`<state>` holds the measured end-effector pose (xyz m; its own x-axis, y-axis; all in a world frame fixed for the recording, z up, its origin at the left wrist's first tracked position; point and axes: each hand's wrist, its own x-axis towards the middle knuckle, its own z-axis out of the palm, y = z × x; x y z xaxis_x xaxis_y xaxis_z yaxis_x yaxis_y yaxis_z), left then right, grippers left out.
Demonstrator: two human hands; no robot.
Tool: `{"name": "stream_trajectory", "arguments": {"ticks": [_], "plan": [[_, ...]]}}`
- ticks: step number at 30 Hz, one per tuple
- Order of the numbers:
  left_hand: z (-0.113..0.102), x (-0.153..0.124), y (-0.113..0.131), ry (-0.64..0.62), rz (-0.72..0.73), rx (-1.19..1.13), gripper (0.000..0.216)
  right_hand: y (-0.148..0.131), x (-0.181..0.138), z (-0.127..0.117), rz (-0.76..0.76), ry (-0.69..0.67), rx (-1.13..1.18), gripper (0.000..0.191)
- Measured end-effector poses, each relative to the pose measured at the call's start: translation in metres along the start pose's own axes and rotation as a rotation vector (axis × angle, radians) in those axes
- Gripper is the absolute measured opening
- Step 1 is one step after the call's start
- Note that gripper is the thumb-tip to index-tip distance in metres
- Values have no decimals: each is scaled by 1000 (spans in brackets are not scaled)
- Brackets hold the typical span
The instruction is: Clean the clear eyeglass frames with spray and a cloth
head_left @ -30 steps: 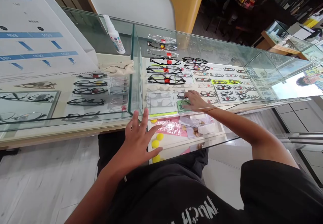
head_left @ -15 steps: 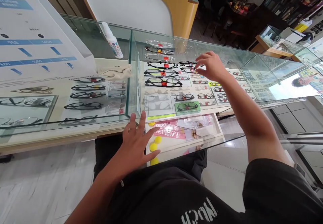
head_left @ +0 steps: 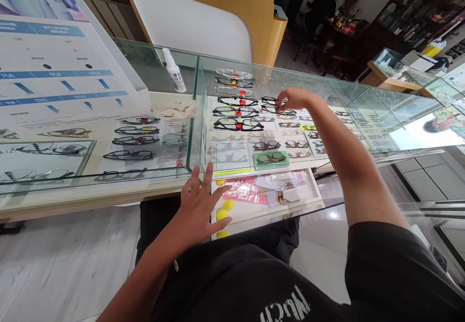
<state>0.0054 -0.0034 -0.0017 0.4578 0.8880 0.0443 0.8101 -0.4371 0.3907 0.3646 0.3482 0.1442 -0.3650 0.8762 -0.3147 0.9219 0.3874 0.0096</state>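
My left hand (head_left: 198, 203) lies palm down with its fingers spread at the front edge of the glass display counter (head_left: 170, 173), holding nothing. My right hand (head_left: 291, 99) reaches over the counter, fingertips pointing down and drawn together on a pair of dark-framed eyeglasses (head_left: 271, 108) with a red tag. Just behind that pair is another dark pair (head_left: 268, 100), partly covered by my fingers. To the left of my right hand runs a column of eyeglasses, among them a black pair (head_left: 239, 124) with a red tag.
A white spray bottle (head_left: 175, 71) and a beige cloth (head_left: 173, 112) sit left of the glass divider. A large printed sign (head_left: 69, 65) stands at the left. Below the counter, an open drawer (head_left: 290, 207) holds plastic bags and yellow discs. People are in the background.
My right hand has come down from above the dark eyeglasses, and its fingers have closed onto them. My left hand stays spread at the counter edge. The view has shifted slightly.
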Motion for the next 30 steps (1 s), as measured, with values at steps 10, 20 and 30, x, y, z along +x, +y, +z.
{"name": "stream_trajectory", "arguments": {"ticks": [10,20,30], "plan": [[-5,1,4,15,9,-3,62,-6,-18,8,-35,109,-85,24],[-7,0,6,29,22,-28,62,-63,-176,18,-537,-163,396,19],[-10,1,7,-13,8,-23,65,-105,-199,164,-409,-203,229,13]]}}
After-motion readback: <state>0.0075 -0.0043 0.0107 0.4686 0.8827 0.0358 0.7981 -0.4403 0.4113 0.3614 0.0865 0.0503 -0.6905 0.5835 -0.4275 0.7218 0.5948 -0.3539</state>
